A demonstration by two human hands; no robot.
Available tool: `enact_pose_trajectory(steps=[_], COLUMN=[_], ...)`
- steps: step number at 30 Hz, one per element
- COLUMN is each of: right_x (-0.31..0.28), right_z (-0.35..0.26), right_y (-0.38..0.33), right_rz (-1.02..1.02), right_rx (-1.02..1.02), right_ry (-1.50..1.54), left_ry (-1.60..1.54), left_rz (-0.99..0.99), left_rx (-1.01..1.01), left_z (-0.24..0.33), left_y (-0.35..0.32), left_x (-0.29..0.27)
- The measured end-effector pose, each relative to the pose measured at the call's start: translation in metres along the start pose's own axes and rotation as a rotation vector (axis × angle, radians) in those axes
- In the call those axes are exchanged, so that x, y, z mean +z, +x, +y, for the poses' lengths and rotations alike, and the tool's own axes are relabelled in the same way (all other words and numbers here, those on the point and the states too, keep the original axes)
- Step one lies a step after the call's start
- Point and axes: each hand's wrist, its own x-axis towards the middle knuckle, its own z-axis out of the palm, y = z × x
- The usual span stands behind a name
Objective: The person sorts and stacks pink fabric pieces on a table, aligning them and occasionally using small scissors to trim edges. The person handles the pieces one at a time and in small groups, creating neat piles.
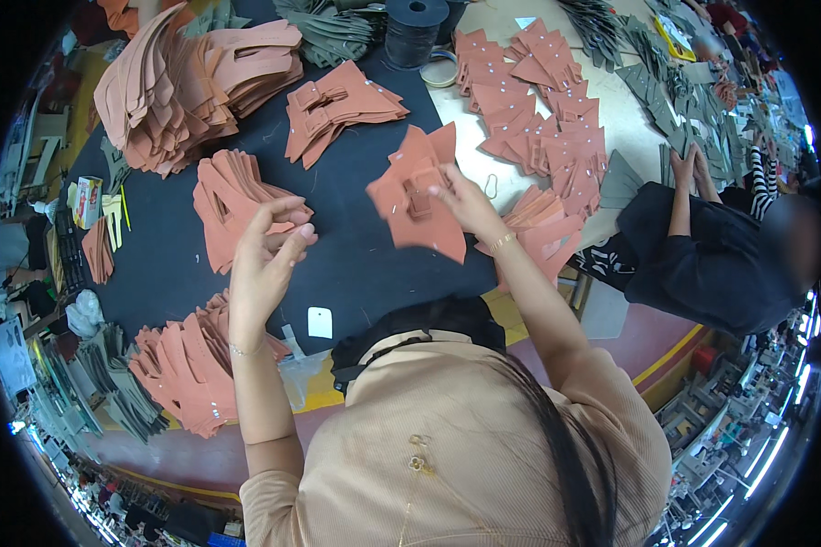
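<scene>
1. Right hand (465, 202) holds a terracotta cut piece (417, 193) in the air over the dark desk (356, 264), near its right edge. Long axis runs from upper right to lower left; the pointed tabs face up and away, the broad end hangs toward the person.
2. Right grip: fingers pressed together, pinching the piece's right side, thumb on its face.
3. Left hand (266, 258) is raised above the desk and holds nothing. Grip half spread, fingers curled, thumb apart from them.
4. Small white rectangular tag (319, 322) lies flat on the desk, near the front edge.
5. Near-left stack of terracotta pieces (187, 365) sits beside grey-green pieces (119, 387).
6. Small red-and-white box (87, 201) sits at the left desk edge.
7. Far: big terracotta pile (192, 82), black spool (415, 32), roll of tape (441, 68).
8. Co-worker's hands (686, 169) rest on grey pieces, right side.
</scene>
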Motion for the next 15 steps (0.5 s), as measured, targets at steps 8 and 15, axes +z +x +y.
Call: enact_pose_trajectory(steps=[8, 15], right_x=[0.020, 0.014], right_z=[0.079, 0.075], right_y=[0.014, 0.028], right_rz=[0.351, 0.126], right_rx=[0.288, 0.509], right_ry=[-0.335, -0.145], left_ry=[0.023, -0.218], left_rz=[-0.051, -0.302], left_rx=[-0.034, -0.263], left_z=[-0.056, -0.127], left_y=[0.018, 0.057], left_x=[0.018, 0.101])
